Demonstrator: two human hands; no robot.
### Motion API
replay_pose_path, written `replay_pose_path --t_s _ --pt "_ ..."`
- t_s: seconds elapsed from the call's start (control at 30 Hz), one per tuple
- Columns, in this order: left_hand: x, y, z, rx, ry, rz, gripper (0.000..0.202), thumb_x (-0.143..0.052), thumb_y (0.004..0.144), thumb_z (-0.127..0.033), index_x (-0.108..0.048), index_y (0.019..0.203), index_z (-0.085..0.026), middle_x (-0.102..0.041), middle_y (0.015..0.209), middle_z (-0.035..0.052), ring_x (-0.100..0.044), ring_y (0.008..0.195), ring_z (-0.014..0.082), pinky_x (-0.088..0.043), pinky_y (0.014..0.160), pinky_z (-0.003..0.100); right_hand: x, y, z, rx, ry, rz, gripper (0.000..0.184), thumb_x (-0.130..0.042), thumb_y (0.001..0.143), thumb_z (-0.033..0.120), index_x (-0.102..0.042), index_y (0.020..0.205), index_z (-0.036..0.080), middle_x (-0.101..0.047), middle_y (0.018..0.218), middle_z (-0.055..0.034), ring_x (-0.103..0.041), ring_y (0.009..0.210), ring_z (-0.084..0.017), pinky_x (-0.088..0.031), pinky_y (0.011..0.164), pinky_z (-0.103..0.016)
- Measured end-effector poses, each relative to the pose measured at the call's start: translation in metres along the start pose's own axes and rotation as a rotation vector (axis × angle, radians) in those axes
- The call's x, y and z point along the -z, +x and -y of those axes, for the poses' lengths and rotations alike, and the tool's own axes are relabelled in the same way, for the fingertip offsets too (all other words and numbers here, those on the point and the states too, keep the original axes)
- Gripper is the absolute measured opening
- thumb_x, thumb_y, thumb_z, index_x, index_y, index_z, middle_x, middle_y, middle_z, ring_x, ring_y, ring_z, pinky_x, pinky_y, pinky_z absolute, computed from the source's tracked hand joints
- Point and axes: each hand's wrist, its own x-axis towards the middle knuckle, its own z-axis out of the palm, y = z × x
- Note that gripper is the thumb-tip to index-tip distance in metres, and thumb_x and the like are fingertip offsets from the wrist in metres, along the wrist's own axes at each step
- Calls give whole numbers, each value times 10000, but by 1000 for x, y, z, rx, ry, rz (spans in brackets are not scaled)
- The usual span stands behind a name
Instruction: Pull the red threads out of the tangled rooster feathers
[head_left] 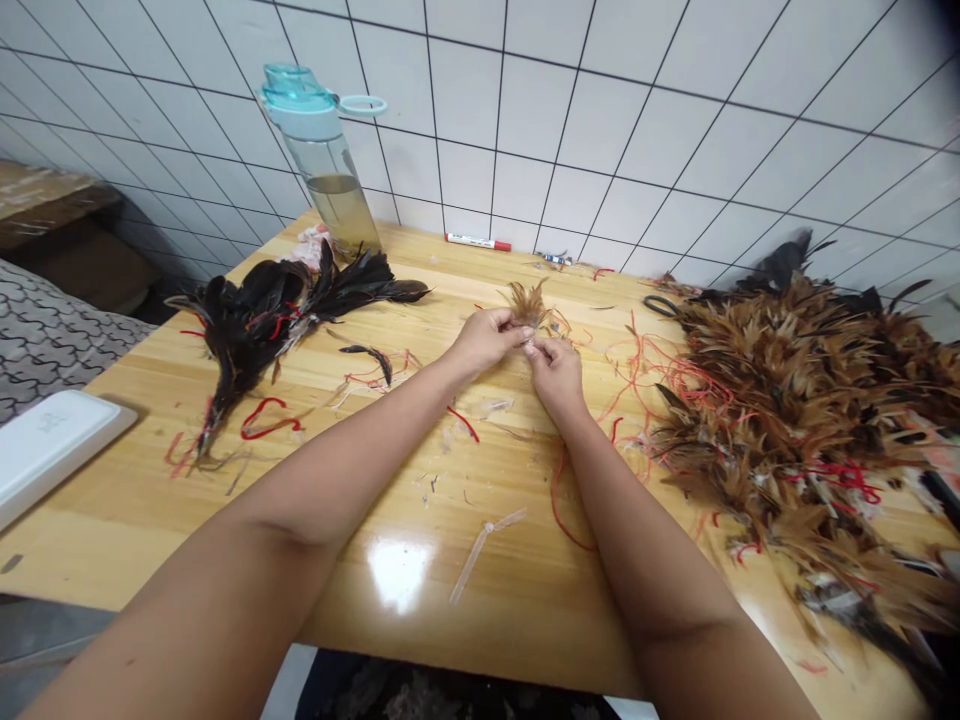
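Toward the glossy pale-wood table's [517, 630] far edge, the left hand [486, 340] and right hand [556, 376] both pinch the base of a small, fan-shaped, golden-brown feather tuft [529, 302]. It looks light, soft, easily crushed; the narrow quill end seems the best hold.

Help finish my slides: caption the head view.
Left hand and right hand meet at the base of a brown feather tuft above a wooden table.
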Motion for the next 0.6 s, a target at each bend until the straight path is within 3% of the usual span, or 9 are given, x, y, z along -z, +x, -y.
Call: replay_pose_path --t_s 0.1,0.2,0.4,0.6 --pt "4 2 1 17 -132 45 244 -732 649 -313 -583 699 -126 -546 629 -25 -485 606 96 -374 612 233 0 1 -3 -108 316 35 252 -600 790 390 -719 863 181 -703 871 -58 -622 845 -207 -487 833 -356" --pt "5 2 -2 10 -182 85 265 -766 611 -305 -611 708 -113 -576 647 -17 -503 625 98 -381 636 238 2 2 -3 -193 496 77 251 -658 737 411 -716 840 190 -706 841 -29 -618 806 -185 -483 803 -332" --pt "3 3 -6 -19 -222 144 263 -776 578 -284 -640 717 -108 -613 658 -15 -529 647 103 -407 680 250 9 1 3 -202 560 172 249 -702 691 434 -664 711 189 -617 686 12 -531 669 -136 -436 705 -290" --pt "2 2 -4 -17 -220 214 296 -795 579 -329 -649 707 -104 -631 673 1 -544 655 111 -428 697 263 11 2 3 -183 537 230 305 -719 672 480 -607 680 197 -587 678 8 -491 658 -130 -414 680 -288"
